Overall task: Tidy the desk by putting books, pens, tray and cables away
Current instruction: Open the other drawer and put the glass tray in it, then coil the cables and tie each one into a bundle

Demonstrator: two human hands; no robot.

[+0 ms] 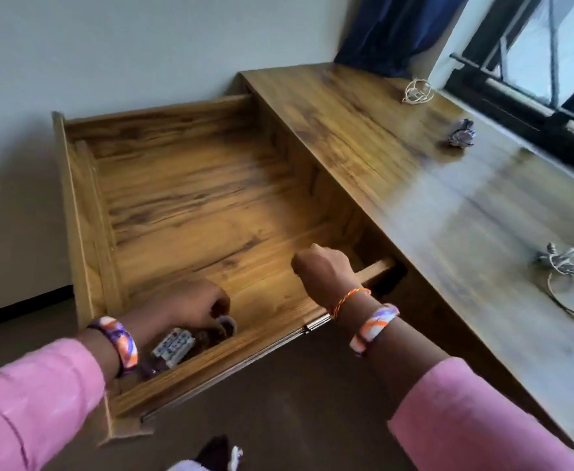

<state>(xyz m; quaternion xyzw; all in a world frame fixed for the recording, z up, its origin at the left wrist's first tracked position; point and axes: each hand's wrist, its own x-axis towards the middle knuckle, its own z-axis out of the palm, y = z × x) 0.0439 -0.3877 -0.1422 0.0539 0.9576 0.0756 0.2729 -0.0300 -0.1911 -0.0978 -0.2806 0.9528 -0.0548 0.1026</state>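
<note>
**Open drawer, left hand down in its near corner**

From my feed, going left to right: my left hand (190,309) is inside the open wooden drawer (190,205), at its near left corner. The fingers curl downward and close around a dark item with a white label (173,346); the label print is too blurred to read, and I cannot say what the item is. A small round dark-rimmed piece (226,326) sits just under the fingertips, partly hidden by them. The drawer front hides the item's lower part. The rest of the drawer floor shows bare wood.

My right hand (324,266) is closed in a fist at the drawer's right side, near the desk edge. The fingers are turned away from the camera, so I cannot tell whether they grip the drawer wall or only rest there.

On the desk (398,171) to the right, three things lie well apart: a pale coiled cable (416,91) far back near the window, a small crumpled purple-and-white object (462,134), blurred, and nearer, a grey bundle with a looped cable (566,283), its loop cut off by the frame edge.
</note>
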